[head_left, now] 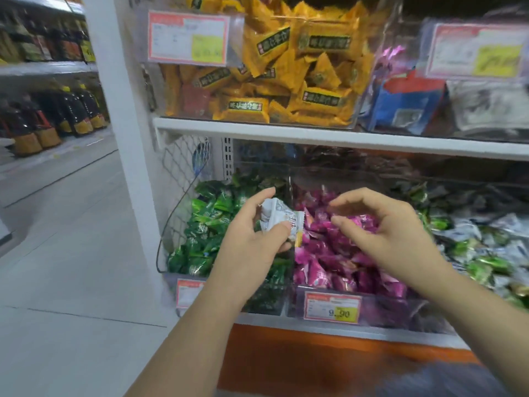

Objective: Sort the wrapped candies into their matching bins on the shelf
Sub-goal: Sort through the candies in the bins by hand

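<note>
My left hand (252, 242) grips white wrapped candies (279, 217) in front of the divider between two clear bins on the lower shelf. The left bin holds green candies (204, 224). The middle bin (383, 309) holds pink candies (329, 253). My right hand (392, 233) hovers over the pink candies with curved fingers and thumb apart, holding nothing. Further right lies a mixed pile of white-grey and green candies (492, 247).
The upper shelf (286, 133) carries a bin of yellow candies (286, 73) and a bin of mixed packets (415, 104). Price tags (332, 309) hang on the bin fronts. A white post (126, 138) borders the shelf; an aisle with bottles (57, 116) lies left.
</note>
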